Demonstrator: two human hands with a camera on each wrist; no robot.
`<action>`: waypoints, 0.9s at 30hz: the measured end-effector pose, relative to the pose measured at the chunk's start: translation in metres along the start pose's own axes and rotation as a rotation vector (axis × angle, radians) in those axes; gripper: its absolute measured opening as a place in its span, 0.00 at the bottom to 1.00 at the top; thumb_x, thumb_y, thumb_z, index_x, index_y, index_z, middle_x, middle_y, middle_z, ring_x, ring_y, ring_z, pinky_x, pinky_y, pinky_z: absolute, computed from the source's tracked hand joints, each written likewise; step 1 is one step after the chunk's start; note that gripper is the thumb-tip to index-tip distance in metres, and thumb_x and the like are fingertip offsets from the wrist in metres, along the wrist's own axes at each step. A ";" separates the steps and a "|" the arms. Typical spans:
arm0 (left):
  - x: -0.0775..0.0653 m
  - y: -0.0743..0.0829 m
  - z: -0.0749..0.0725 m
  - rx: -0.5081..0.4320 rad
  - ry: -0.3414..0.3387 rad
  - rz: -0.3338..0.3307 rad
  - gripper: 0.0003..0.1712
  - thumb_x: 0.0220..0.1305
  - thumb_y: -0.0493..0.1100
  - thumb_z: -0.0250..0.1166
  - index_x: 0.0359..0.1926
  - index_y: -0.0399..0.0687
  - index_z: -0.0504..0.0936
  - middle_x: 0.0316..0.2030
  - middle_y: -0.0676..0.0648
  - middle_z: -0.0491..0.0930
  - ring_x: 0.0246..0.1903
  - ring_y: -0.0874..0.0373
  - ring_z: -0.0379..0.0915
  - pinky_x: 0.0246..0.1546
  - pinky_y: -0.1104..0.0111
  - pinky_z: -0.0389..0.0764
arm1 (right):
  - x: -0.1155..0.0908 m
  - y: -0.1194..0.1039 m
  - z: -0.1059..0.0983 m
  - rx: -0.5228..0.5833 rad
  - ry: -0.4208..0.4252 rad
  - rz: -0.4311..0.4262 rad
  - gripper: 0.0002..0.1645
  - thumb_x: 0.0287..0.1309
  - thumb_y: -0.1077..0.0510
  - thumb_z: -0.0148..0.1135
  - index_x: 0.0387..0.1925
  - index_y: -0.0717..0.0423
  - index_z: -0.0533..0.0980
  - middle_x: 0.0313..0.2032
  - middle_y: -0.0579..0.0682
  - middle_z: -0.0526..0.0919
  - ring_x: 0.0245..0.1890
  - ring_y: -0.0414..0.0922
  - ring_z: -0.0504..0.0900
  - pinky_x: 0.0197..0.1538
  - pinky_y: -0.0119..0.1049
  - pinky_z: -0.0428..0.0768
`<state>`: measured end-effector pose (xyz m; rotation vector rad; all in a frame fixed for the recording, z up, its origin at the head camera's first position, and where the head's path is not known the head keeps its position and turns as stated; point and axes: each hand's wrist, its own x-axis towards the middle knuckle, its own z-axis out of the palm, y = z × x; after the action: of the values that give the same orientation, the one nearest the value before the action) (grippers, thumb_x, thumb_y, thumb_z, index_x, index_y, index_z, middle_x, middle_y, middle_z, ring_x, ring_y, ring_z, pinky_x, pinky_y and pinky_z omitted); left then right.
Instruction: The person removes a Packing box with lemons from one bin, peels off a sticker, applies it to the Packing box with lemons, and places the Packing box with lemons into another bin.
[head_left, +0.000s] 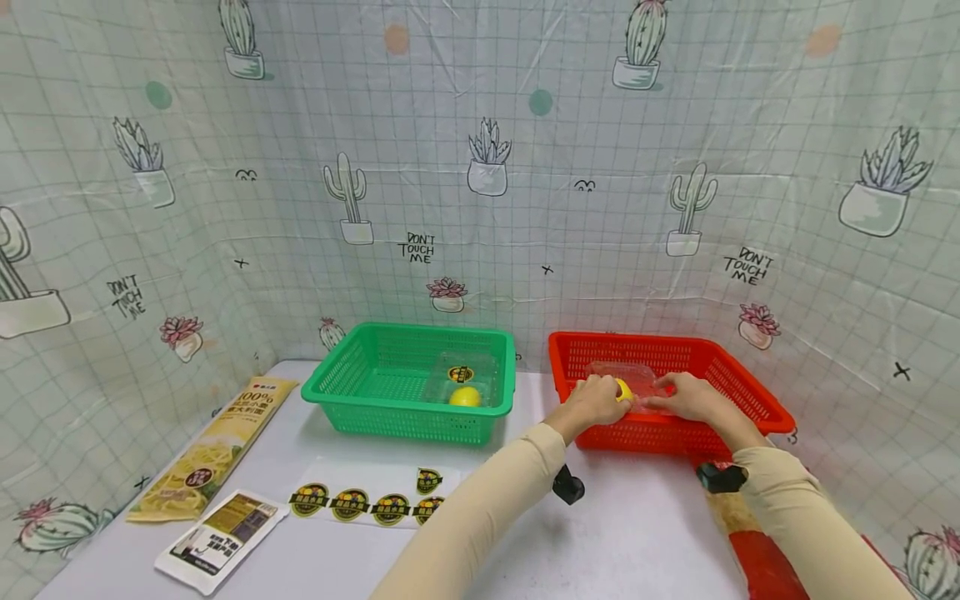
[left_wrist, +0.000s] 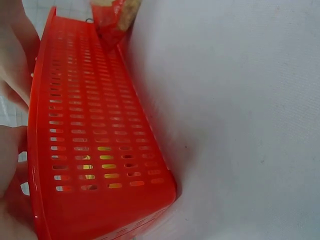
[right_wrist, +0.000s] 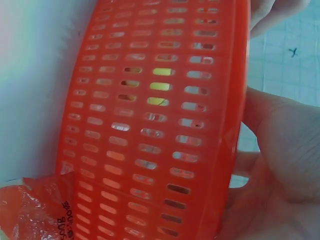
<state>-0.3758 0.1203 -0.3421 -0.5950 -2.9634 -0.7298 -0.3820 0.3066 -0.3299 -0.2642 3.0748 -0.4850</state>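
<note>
In the head view, my left hand [head_left: 596,402] reaches over the near rim of the red basket [head_left: 750,396] with its fingers curled on a lemon [head_left: 624,389]. Across from it, my right hand [head_left: 690,397] holds the right side of a clear plastic box [head_left: 618,372] inside the basket, thumb and fingers apart around its edge. The basket wall hides part of both grips in the wrist views. Yellow shows through the slots of the red basket [left_wrist: 75,105] in the left wrist view, and of its wall [right_wrist: 200,145] in the right wrist view.
To the left, a green basket [head_left: 408,412] holds another clear box [head_left: 442,379] and a lemon [head_left: 465,397]. In front lies a sheet of round stickers [head_left: 348,505]. A pasta packet [head_left: 213,454], a white pouch [head_left: 221,540] and a red packet [head_left: 761,558] lie on the table.
</note>
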 end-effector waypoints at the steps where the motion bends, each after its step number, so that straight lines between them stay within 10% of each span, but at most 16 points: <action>1: 0.000 0.000 0.001 0.005 -0.001 0.002 0.15 0.70 0.53 0.59 0.34 0.48 0.83 0.22 0.51 0.70 0.27 0.60 0.65 0.29 0.73 0.64 | 0.000 0.001 0.000 -0.002 -0.009 0.009 0.44 0.59 0.37 0.64 0.58 0.73 0.71 0.59 0.77 0.71 0.56 0.72 0.73 0.55 0.62 0.76; 9: 0.000 -0.001 0.004 0.006 -0.005 -0.004 0.19 0.69 0.54 0.60 0.51 0.49 0.84 0.35 0.53 0.79 0.37 0.60 0.66 0.42 0.71 0.69 | -0.001 0.000 0.004 0.002 -0.028 0.012 0.47 0.58 0.35 0.63 0.58 0.75 0.70 0.59 0.78 0.70 0.59 0.73 0.70 0.58 0.64 0.73; 27: 0.003 -0.005 0.004 -0.004 0.072 0.063 0.18 0.68 0.51 0.62 0.55 0.51 0.84 0.51 0.53 0.80 0.49 0.61 0.71 0.53 0.69 0.73 | 0.001 0.008 0.004 0.072 0.051 0.021 0.46 0.55 0.35 0.67 0.57 0.72 0.73 0.60 0.77 0.70 0.59 0.73 0.70 0.57 0.65 0.73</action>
<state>-0.3804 0.1195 -0.3477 -0.6446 -2.8641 -0.7357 -0.3836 0.3123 -0.3365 -0.2204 3.0978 -0.6087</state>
